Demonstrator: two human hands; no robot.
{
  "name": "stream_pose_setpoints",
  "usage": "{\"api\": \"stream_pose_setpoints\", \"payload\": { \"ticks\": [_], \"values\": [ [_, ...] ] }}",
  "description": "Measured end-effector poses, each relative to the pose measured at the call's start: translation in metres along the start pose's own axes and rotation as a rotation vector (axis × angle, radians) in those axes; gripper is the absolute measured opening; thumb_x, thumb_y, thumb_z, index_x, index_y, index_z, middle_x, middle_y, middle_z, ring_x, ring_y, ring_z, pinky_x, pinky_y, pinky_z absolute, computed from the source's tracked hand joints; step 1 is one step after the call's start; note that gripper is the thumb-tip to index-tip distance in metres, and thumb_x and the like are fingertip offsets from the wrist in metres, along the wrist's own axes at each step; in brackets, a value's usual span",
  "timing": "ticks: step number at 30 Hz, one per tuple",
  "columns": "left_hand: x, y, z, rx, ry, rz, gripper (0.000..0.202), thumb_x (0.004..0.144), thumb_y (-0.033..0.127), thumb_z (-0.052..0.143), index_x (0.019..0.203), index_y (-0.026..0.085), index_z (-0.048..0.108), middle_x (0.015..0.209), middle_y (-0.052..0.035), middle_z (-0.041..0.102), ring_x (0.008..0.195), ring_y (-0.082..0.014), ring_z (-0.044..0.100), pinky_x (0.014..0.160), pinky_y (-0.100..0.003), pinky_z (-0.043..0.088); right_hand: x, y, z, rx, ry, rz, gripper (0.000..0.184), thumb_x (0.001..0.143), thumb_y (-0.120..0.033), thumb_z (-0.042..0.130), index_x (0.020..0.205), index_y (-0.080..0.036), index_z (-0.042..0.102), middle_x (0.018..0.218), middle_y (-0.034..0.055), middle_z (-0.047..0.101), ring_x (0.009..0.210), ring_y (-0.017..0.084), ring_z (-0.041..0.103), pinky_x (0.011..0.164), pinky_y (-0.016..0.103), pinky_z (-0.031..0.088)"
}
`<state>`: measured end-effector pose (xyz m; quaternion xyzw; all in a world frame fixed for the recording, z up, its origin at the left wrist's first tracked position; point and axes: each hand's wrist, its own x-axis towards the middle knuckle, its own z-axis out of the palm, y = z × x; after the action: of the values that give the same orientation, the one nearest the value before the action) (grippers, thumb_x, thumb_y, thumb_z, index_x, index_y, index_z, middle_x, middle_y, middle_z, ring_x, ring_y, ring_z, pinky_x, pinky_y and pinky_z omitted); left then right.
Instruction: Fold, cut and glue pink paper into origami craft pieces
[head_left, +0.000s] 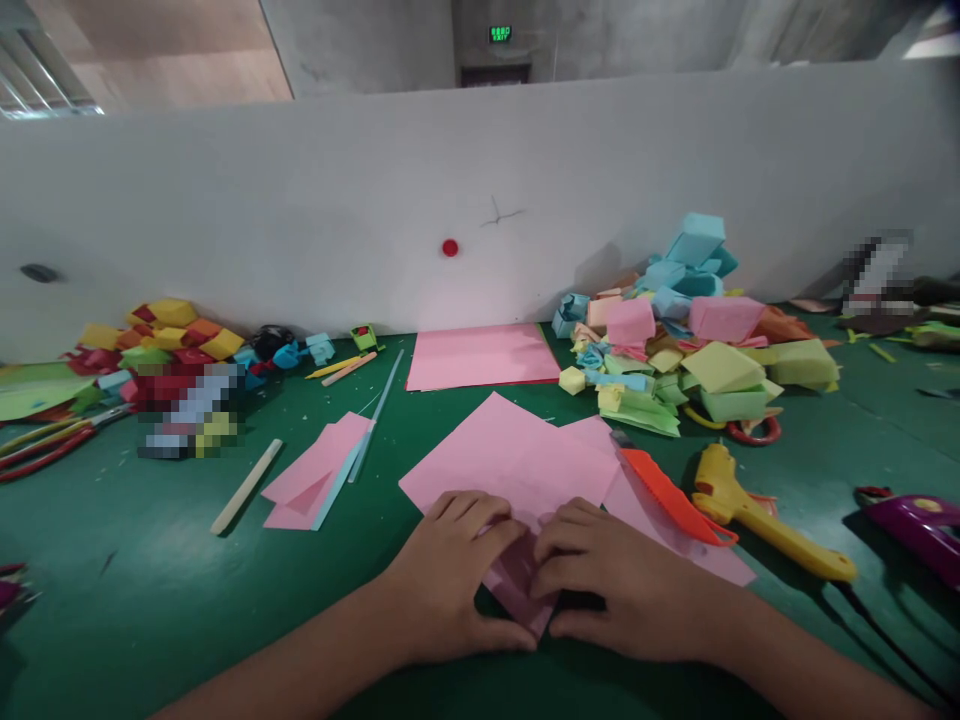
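A square sheet of pink paper lies turned cornerwise in front of me, its near corner lifted or folded between my hands. My left hand grips that near part from the left, fingers curled over it and thumb below. From the right, my right hand holds the same part with bent fingers, its thumb near the corner's tip. The hands partly hide the near edges. More pink paper sticks out beneath on the right, with an orange-red utility knife on it.
Right of the knife lies a yellow glue gun with its cord. A heap of folded paper shapes stands behind it. Pink sheets lie by the white partition. Pink offcuts, a pale stick and scissors are leftward.
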<state>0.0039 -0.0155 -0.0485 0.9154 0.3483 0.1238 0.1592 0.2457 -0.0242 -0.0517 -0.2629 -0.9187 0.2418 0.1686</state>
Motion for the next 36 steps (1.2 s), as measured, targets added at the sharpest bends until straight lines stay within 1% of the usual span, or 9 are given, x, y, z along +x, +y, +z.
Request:
{"api": "stream_pose_setpoints", "payload": {
  "ticks": [6, 12, 15, 18, 20, 25, 28, 32, 36],
  "values": [
    [0.002, -0.002, 0.006, 0.009, 0.017, -0.031, 0.054, 0.073, 0.053, 0.085, 0.115, 0.024, 0.065, 0.122, -0.0041, 0.063, 0.115, -0.0294, 0.055, 0.100, -0.045, 0.039, 0.002, -0.004, -0.002, 0.024, -0.009, 0.035, 0.020, 0.091, -0.037, 0.072, 0.105, -0.024, 0.069, 0.106, 0.0031, 0.068, 0.103, 0.022, 0.056, 0.092, 0.039, 0.039],
    [0.005, -0.006, 0.009, 0.007, 0.059, -0.046, 0.035, 0.078, 0.045, 0.084, 0.103, 0.024, 0.069, 0.117, -0.0015, 0.065, 0.112, -0.0266, 0.056, 0.095, -0.042, 0.038, 0.000, -0.004, -0.002, 0.027, -0.012, 0.075, 0.034, 0.084, -0.029, 0.078, 0.115, -0.025, 0.065, 0.115, 0.0027, 0.067, 0.107, 0.023, 0.054, 0.095, 0.040, 0.039],
    [0.005, -0.007, 0.008, -0.016, 0.077, -0.036, 0.028, 0.080, 0.041, 0.082, 0.098, 0.024, 0.070, 0.114, -0.0010, 0.066, 0.109, -0.0252, 0.057, 0.093, -0.040, 0.039, 0.000, -0.002, 0.001, 0.030, 0.015, 0.076, 0.031, 0.087, -0.028, 0.075, 0.116, -0.027, 0.064, 0.119, 0.0014, 0.067, 0.109, 0.022, 0.054, 0.095, 0.040, 0.041],
    [0.003, -0.009, 0.007, -0.059, 0.099, -0.021, 0.021, 0.086, 0.038, 0.077, 0.102, 0.026, 0.071, 0.114, -0.0010, 0.066, 0.108, -0.0238, 0.057, 0.092, -0.039, 0.039, 0.000, 0.001, 0.005, 0.035, 0.076, 0.072, 0.021, 0.096, -0.025, 0.063, 0.116, -0.027, 0.064, 0.117, 0.0025, 0.068, 0.107, 0.021, 0.056, 0.093, 0.038, 0.044],
    [0.003, -0.009, 0.007, -0.079, 0.115, -0.016, 0.018, 0.090, 0.039, 0.073, 0.103, 0.026, 0.072, 0.113, -0.0016, 0.067, 0.107, -0.0232, 0.057, 0.092, -0.039, 0.040, 0.000, 0.003, 0.006, 0.037, 0.111, 0.069, 0.024, 0.098, -0.021, 0.058, 0.121, -0.027, 0.064, 0.116, 0.0039, 0.068, 0.106, 0.020, 0.057, 0.093, 0.037, 0.045],
    [0.003, -0.009, 0.004, -0.077, 0.142, -0.014, 0.020, 0.095, 0.041, 0.065, 0.096, 0.024, 0.075, 0.113, -0.0041, 0.068, 0.105, -0.0241, 0.058, 0.091, -0.040, 0.042, -0.002, 0.002, 0.004, 0.050, 0.118, 0.058, 0.048, 0.090, -0.013, 0.063, 0.135, -0.030, 0.057, 0.128, 0.0056, 0.065, 0.117, 0.022, 0.055, 0.100, 0.040, 0.045],
    [0.002, -0.007, 0.000, -0.109, 0.143, 0.003, 0.025, 0.099, 0.039, 0.055, 0.101, 0.025, 0.075, 0.114, -0.0048, 0.068, 0.106, -0.0240, 0.059, 0.093, -0.040, 0.043, -0.001, 0.001, 0.003, 0.035, 0.139, 0.063, 0.038, 0.091, -0.010, 0.056, 0.124, -0.027, 0.064, 0.117, 0.0056, 0.069, 0.107, 0.022, 0.059, 0.092, 0.039, 0.049],
    [-0.001, -0.005, -0.004, -0.172, 0.166, 0.012, 0.030, 0.102, 0.032, 0.044, 0.107, 0.024, 0.073, 0.112, -0.0050, 0.069, 0.107, -0.0224, 0.061, 0.096, -0.038, 0.045, 0.000, 0.003, 0.004, 0.092, 0.178, 0.165, 0.040, 0.090, -0.009, 0.051, 0.123, -0.027, 0.065, 0.108, 0.0050, 0.072, 0.095, 0.021, 0.063, 0.083, 0.036, 0.052],
    [-0.002, -0.006, -0.004, -0.256, 0.228, -0.053, 0.019, 0.097, 0.033, 0.055, 0.091, 0.020, 0.068, 0.100, -0.0047, 0.071, 0.097, -0.0209, 0.064, 0.088, -0.034, 0.049, 0.001, 0.007, 0.009, 0.199, 0.232, 0.386, 0.044, 0.089, -0.018, 0.060, 0.130, -0.030, 0.063, 0.111, 0.0044, 0.074, 0.093, 0.022, 0.067, 0.081, 0.036, 0.055]
  ]
}}
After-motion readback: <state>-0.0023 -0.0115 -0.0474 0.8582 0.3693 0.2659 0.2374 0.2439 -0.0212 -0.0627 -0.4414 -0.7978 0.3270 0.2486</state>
